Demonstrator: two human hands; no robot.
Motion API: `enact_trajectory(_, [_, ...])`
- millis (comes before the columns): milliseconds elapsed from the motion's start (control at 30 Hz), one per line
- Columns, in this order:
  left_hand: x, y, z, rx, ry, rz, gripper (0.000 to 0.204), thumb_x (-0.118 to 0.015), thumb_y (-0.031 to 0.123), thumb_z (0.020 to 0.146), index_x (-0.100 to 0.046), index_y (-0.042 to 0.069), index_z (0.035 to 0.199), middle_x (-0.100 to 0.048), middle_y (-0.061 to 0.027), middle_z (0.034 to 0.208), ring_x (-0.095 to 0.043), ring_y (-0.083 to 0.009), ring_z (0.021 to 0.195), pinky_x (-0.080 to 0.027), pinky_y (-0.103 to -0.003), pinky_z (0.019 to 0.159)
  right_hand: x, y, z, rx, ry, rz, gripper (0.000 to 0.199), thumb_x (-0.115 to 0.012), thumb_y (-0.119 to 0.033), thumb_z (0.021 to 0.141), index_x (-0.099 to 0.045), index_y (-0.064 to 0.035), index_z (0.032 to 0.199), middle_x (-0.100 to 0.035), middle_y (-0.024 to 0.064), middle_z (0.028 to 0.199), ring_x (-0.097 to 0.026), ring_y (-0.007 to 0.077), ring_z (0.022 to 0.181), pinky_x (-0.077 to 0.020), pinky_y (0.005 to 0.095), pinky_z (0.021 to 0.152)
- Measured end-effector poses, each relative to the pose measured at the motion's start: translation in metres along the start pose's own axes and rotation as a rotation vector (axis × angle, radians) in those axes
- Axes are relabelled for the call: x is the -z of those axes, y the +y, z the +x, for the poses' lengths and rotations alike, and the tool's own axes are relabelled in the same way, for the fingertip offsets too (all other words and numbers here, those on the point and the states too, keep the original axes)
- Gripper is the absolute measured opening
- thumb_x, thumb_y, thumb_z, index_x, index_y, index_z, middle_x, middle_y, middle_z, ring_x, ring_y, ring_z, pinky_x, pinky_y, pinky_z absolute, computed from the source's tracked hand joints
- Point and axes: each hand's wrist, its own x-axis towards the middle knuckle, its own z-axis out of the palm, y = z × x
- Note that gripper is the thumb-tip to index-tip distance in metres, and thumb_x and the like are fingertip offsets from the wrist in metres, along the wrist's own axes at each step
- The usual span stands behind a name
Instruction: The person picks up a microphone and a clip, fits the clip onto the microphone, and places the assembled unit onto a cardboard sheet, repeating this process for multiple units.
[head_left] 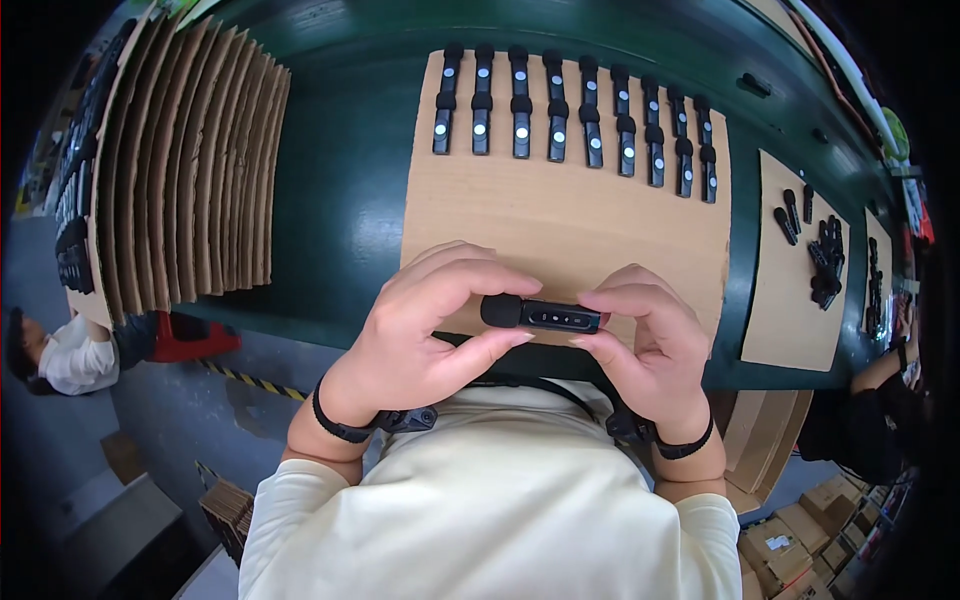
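Note:
Between my hands, above the near edge of a cardboard sheet (560, 225), is a small black wireless microphone (562, 317) with a round foam cap, lying level. My left hand (415, 310) has thumb and forefinger around its foam-capped end. The opposite end is pinched by the thumb and fingers of my right hand (655, 335). A row of tiny marks shows on the upward face. On the far half of the sheet, similar microphones (521, 130) lie in two neat rows, most with a pale round spot facing up.
Upright cardboard sheets (190, 170) stand packed at the left of the green table (340, 150). To the right, another cardboard sheet (790, 330) bears a loose heap of microphones (826, 262). A person (865, 420) is at the far right, another (75, 355) at the left. Cardboard boxes (785, 550) lie lower right.

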Motion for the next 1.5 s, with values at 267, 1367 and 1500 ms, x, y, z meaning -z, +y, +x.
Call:
enact_trajectory(267, [-0.002, -0.006, 0.002, -0.023, -0.009, 0.047, 0.030, -0.079, 0.004, 0.071, -0.066, 0.001, 0.098, -0.067, -0.0118, 0.089, -0.063, -0.0277, 0.083, -0.050, -0.041, 0.084, -0.005, 0.002, 0.002, 0.012, 0.009, 0.015, 0.030, -0.077, 0.001, 0.075, -0.065, 0.0020, 0.103, -0.065, 0.0104, 0.085, -0.061, 0.0191, 0.072, -0.0490, 0.0275, 0.064])
enact_trajectory(1367, [-0.011, -0.007, 0.012, -0.111, -0.018, 0.173, 0.029, -0.076, 0.000, 0.060, -0.067, 0.003, 0.088, -0.058, -0.0080, 0.084, -0.056, -0.0286, 0.076, -0.047, -0.041, 0.079, -0.002, -0.005, 0.012, -0.160, -0.115, 0.276, 0.024, -0.069, 0.002, 0.082, -0.063, 0.0003, 0.105, -0.059, 0.0074, 0.093, -0.054, 0.0135, 0.078, -0.0454, 0.0261, 0.070])
enact_trajectory(1500, [-0.010, -0.008, 0.012, -0.116, -0.012, 0.230, 0.029, -0.076, 0.000, 0.060, -0.067, 0.004, 0.088, -0.056, -0.0081, 0.081, -0.056, -0.0283, 0.076, -0.047, -0.041, 0.077, -0.006, -0.003, 0.011, -0.324, -0.116, 0.440, 0.022, -0.065, 0.001, 0.087, -0.061, 0.0015, 0.109, -0.061, 0.0063, 0.094, -0.056, 0.0108, 0.078, -0.0476, 0.0250, 0.072])
